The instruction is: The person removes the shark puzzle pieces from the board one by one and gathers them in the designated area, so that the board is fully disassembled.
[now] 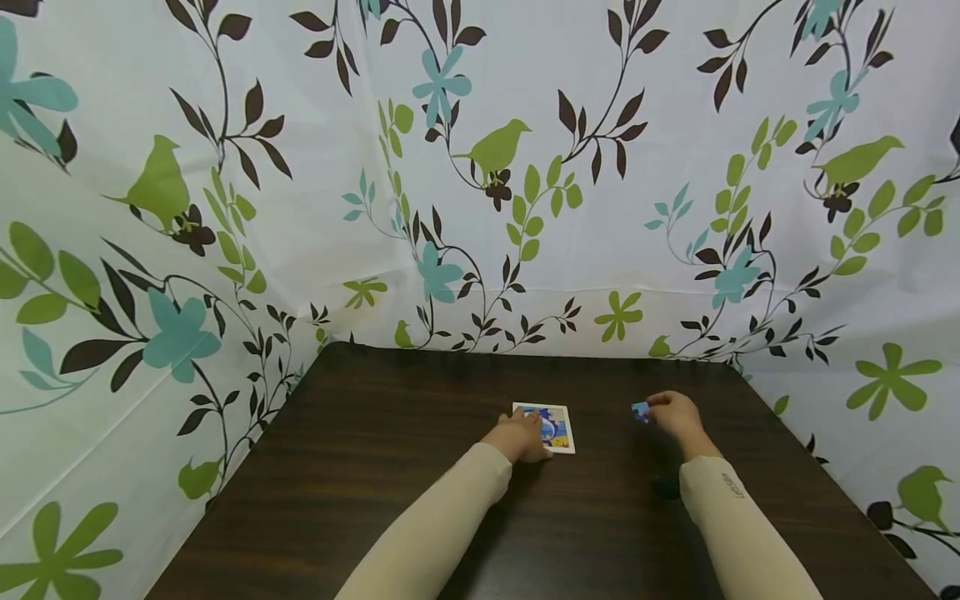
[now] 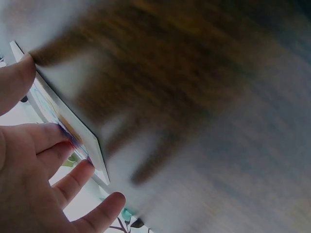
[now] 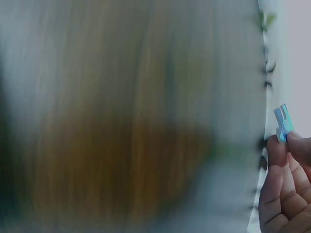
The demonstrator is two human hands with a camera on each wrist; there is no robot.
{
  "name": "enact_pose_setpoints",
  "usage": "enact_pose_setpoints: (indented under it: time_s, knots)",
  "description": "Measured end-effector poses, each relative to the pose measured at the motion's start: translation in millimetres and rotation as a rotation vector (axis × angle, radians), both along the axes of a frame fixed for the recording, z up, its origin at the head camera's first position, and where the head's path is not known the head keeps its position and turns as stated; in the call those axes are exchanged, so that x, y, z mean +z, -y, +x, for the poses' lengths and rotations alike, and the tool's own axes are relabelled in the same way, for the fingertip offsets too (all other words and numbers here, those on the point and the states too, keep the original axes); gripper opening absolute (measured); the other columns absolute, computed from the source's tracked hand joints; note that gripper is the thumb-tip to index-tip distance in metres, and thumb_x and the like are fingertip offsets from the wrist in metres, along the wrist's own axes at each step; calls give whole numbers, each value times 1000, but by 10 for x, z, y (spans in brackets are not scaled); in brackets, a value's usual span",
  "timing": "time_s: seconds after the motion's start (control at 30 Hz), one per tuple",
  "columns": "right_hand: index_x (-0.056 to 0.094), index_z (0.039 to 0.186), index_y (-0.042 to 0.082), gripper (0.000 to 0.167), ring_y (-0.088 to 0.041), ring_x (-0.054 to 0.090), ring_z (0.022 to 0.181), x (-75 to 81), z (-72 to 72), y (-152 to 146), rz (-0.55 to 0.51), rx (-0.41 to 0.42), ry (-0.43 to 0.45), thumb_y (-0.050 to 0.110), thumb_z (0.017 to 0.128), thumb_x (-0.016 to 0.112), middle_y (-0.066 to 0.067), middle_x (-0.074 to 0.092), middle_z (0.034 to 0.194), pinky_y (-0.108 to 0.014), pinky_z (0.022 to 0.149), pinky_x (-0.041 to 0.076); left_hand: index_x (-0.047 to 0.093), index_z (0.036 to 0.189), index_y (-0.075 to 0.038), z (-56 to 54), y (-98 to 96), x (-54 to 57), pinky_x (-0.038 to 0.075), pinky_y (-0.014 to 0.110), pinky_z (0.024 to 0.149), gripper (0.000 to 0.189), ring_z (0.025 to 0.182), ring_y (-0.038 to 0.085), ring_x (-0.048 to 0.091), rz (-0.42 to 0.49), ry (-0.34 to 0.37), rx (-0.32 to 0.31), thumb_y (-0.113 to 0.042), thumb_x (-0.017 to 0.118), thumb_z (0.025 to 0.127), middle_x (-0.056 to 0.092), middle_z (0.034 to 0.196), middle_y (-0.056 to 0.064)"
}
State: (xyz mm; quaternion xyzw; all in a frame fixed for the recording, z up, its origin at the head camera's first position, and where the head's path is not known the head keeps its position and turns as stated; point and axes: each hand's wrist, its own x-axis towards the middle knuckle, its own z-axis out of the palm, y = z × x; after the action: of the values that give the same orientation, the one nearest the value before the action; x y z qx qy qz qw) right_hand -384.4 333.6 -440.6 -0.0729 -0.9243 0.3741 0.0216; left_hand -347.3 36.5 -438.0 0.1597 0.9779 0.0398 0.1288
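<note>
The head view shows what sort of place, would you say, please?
Possibly a screened-off tabletop workspace: a dark table, patterned cloth behind it, and a small picture puzzle.

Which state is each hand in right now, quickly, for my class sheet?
Left hand: open, fingers resting on the white-bordered picture puzzle.
Right hand: closed, pinching a small blue piece between thumb and finger.

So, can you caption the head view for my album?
Left hand on a puzzle, right hand pinching a blue piece above the table.
</note>
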Motion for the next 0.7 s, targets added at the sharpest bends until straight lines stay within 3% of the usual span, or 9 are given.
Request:
enact_pose_setpoints:
  time_s: [0.23, 0.47, 0.7]
  knots:
    - [60, 120, -12, 35, -47, 57, 102, -93, 84, -417, 68, -121, 30, 12, 94, 60, -35, 58, 117, -54, 81, 50, 40, 153, -16, -10, 5, -43, 27, 44, 121, 73, 151, 22, 26, 11, 9, 13, -52, 62, 93, 34, 161, -3]
    - [62, 118, -13, 37, -35, 63, 85, -208, 87, -631, 122, -150, 53, 11, 92, 55, -31, 64, 107, -42, 67, 53, 40, 153, -16, 23, 1, -41, 27, 45, 121, 74, 151, 22, 27, 19, 12, 12, -52, 62, 93, 35, 161, -3]
    - [61, 118, -15, 41, -34, 64, 82, -151, 120, -616, 134, -149, 73, 13, 91, 50, -32, 65, 106, -43, 65, 54, 38, 154, -17, 16, 5, -63, 26, 44, 122, 74, 152, 21, 24, 18, 14, 13, -53, 61, 94, 32, 162, -4]
